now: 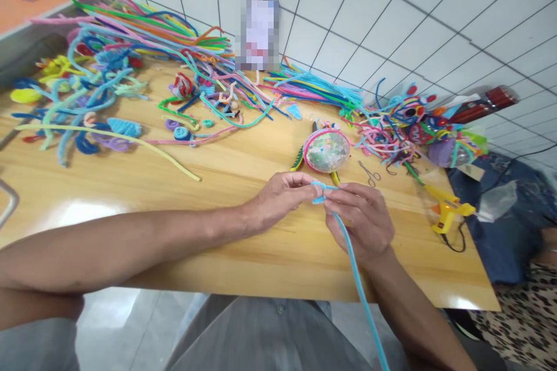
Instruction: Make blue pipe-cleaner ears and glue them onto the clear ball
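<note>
Blue pipe cleaner (357,272) pinched near one end by left grip (281,198) and right grip (363,217), rest trailing below

Pipe-cleaner pieces (80,104) crowd the left of the table (130,182); one pipe-cleaner bundle (161,23) lies upper left, another bundle (317,93) upper centre, both along the wall (348,23). Mid-frame, a round dish (325,156) partly covers pliers (297,160), with scissors (369,173) to its right and the glue gun (448,204) farther right, near the table's edge.
</note>
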`<control>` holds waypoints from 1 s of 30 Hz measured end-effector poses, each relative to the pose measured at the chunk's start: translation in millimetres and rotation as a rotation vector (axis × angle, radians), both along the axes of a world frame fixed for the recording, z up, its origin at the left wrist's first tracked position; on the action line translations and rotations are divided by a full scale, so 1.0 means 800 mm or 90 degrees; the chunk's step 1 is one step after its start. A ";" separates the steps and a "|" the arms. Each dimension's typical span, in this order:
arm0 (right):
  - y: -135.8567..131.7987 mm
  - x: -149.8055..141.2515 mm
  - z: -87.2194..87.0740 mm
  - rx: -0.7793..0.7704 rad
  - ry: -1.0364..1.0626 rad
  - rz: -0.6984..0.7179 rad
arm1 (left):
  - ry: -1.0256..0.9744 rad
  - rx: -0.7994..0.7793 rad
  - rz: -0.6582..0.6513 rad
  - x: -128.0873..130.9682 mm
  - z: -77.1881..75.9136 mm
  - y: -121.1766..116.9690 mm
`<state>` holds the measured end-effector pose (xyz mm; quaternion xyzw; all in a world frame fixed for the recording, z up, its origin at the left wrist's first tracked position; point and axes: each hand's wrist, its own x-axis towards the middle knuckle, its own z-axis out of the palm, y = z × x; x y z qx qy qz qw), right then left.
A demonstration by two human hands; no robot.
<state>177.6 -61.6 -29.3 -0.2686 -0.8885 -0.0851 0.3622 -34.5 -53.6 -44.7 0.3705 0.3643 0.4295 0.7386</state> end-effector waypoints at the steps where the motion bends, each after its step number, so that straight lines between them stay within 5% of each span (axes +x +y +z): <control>1: 0.000 0.001 0.000 -0.004 0.003 -0.003 | 0.002 -0.004 -0.005 0.000 -0.001 0.000; 23: 0.001 0.003 -0.004 0.019 -0.002 -0.041 | 0.020 0.033 -0.010 0.000 0.005 0.001; 30: 0.007 0.001 -0.008 -0.002 -0.011 -0.007 | 0.014 -0.036 0.004 0.004 0.000 0.003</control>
